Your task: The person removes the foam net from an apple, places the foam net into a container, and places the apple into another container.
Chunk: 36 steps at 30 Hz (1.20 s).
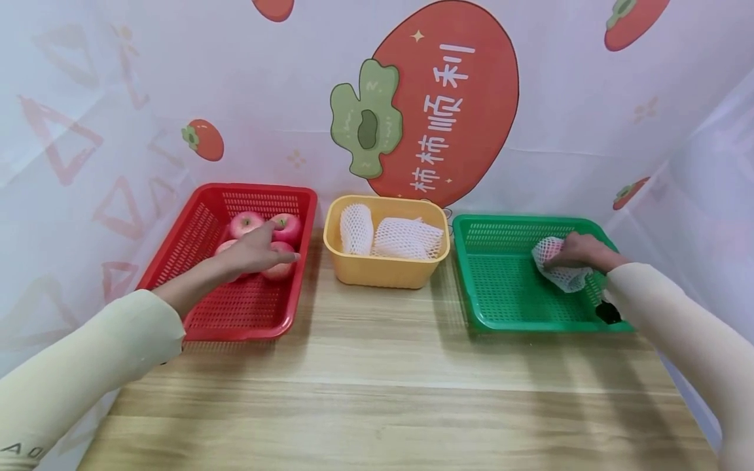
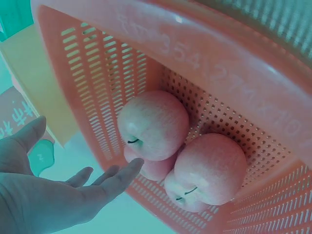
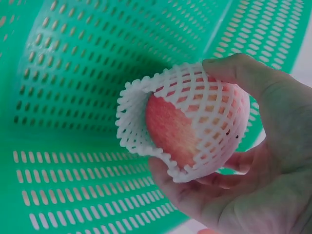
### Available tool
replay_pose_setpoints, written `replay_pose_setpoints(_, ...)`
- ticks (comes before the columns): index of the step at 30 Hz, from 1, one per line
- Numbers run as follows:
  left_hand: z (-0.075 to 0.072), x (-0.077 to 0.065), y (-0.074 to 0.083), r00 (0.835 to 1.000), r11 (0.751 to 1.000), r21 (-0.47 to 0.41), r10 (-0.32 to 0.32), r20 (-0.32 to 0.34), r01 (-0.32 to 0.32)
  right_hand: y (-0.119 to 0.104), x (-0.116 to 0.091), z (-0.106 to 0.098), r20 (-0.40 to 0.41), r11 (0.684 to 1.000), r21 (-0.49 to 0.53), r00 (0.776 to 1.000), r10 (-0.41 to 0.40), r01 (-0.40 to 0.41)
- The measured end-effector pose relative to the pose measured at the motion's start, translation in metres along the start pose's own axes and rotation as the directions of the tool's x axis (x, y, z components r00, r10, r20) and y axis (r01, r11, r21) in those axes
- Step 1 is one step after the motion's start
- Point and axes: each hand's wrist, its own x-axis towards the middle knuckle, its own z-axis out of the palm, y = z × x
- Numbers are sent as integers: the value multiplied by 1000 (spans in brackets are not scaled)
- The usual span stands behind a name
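Over the red basket (image 1: 288,315) my left hand (image 1: 250,252) hovers with fingers spread, just above several red apples (image 1: 246,224). The left wrist view shows the thumb and fingers apart, fingertips close beside an apple (image 2: 153,126) and nothing in the palm. Inside the green basket (image 1: 471,302), my right hand (image 1: 580,250) grips an apple (image 3: 170,129) wrapped in a white foam net sleeve (image 3: 214,117). One end of the sleeve gapes, and bare red skin shows there. Thumb and fingers curl round opposite sides of the netted apple.
Between the two baskets stands a yellow bin (image 1: 383,271) with white foam net sleeves (image 1: 406,239) in it. All three containers sit toward the back of a wooden table (image 1: 377,392). A printed curtain (image 1: 271,98) hangs behind them.
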Motion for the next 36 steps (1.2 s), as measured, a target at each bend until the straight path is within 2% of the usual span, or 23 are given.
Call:
replay_pose_setpoints(6,4,-6,9,999,998,23,53,-6,-53,-9,-9,-9,-75,997,-20,994,-82,80)
replay_pose_setpoints(10,9,-11,17,994,991,83,103,-29,-101,-22,-15,-16,-126,992,-35,984,-128,125)
replay_pose_setpoints(13,12,-16,25,990,984,125,130,-47,-123,-33,-20,-21,-148,987,-27,976,-160,157)
replay_pose_setpoints(19,20,-26,40,983,976,137,177,-51,-169,-56,-35,-32,-188,979,16,963,-195,201)
replay_pose_setpoints(26,43,-35,57,972,971,80,230,-34,-227,-90,-59,-34,-231,968,26,944,-236,248)
replay_pose_setpoints(34,75,-40,66,941,942,28,335,-35,-334,-127,-82,-22,-262,943,4,910,-320,333)
replay_pose_setpoints(36,82,-42,68,939,939,21,343,-24,-343,-136,-88,-18,-266,939,1,905,-331,344)
